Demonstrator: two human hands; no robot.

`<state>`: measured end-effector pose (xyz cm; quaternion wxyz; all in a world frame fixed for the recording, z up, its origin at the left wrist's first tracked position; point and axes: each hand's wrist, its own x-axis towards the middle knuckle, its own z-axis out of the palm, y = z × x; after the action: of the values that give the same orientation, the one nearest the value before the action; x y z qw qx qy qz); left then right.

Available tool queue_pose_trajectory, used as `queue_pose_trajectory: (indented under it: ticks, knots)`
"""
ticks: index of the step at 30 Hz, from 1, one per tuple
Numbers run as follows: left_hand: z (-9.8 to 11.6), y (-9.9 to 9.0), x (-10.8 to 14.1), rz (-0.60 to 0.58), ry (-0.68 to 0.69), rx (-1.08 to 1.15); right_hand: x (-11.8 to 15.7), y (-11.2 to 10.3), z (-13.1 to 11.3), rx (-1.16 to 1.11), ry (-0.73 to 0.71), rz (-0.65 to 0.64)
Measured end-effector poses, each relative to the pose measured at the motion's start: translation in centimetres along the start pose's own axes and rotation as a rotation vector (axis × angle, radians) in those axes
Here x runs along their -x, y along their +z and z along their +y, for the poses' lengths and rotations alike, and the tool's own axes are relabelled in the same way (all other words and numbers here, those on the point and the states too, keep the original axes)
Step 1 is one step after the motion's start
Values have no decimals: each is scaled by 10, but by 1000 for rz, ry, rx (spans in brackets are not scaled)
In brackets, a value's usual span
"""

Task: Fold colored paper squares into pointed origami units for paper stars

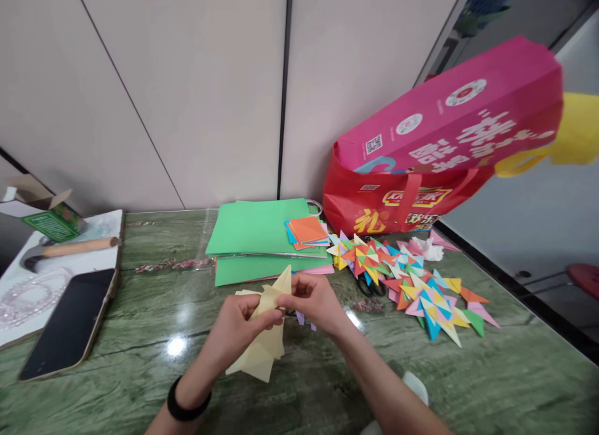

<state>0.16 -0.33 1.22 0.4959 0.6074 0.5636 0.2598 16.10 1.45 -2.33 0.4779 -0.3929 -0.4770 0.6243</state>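
Note:
Both hands meet over the green marbled table [140, 322], holding a folded piece of pale yellow paper [283, 283] whose pointed tip sticks up. My left hand [241, 326], with a black band on its wrist, pinches the piece from the left. On its right side, my right hand [314, 299] grips it between thumb and fingers. More pale yellow paper [259, 354] lies beneath my left hand. Small lilac pieces show just under my right hand.
Green paper sheets [257, 226] with small orange and blue squares [306, 229] lie behind the hands. Multicoloured folded stars [433, 304] and black scissors [371, 288] are at right, before a red bag [365, 201]. A phone [70, 322] and wooden-handled tool [79, 247] lie left.

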Motion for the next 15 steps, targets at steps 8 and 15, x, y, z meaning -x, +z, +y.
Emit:
queue_pose_trajectory:
  ticks: [8,15]
  knots:
    - [0,9,-2,-25,-40,332,-1,6,4,-92,-11,81]
    - [1,11,1,-29,4,374,0,9,0,-118,27,97]
